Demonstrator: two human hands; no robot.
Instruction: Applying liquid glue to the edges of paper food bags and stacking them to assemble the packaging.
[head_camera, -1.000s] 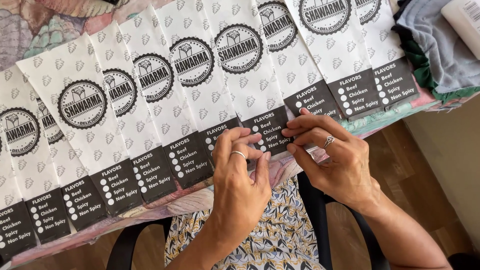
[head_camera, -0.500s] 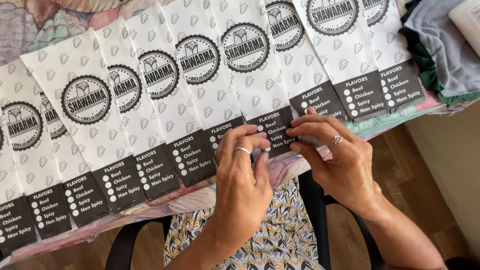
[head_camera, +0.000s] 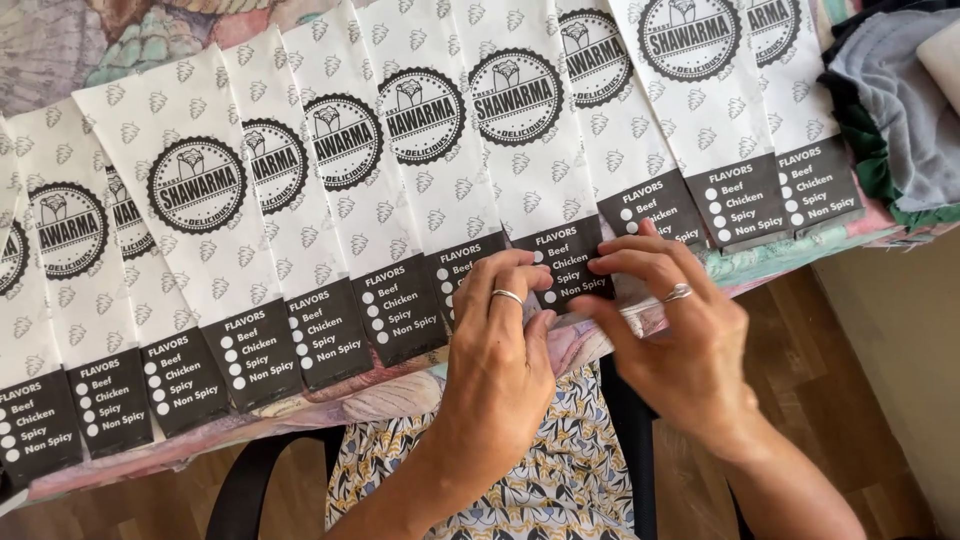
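Tabletop (head_camera: 120, 40) under a faded patterned cloth fills the upper stretch of the view, and across it runs a long overlapping fan of white paper sleeves (head_camera: 330, 200), each printed with a round black emblem and ending in a black panel with a column of white dots, the row climbing from about eight o'clock up toward one o'clock. At two o'clock a heap of folded fabric (head_camera: 890, 110) in grey and green lies just beside the last sleeves. Below the table edge, wooden floor (head_camera: 800, 330) shows at four o'clock, and at six o'clock the person's lap in a patterned garment (head_camera: 560, 450) sits on a dark chair (head_camera: 250, 490). Both forearms rise from six o'clock and meet near the centre, at the table's near edge. The left hand (head_camera: 500, 350) is seen from the back, wrist bent upward, a ring on one finger, its fingers curled over the bottom black panel of one sleeve (head_camera: 560, 255) and pressing on it; whether it pinches the paper I cannot tell. The right hand (head_camera: 670, 330) comes in from five o'clock, also ringed, with its fingers (head_camera: 640, 255) arched and the tips pinching the lower right corner of that same sleeve's black panel. That sleeve lies in the row just right of centre, overlapped with its neighbours, its lower end hanging a little past the table edge between the two hands.
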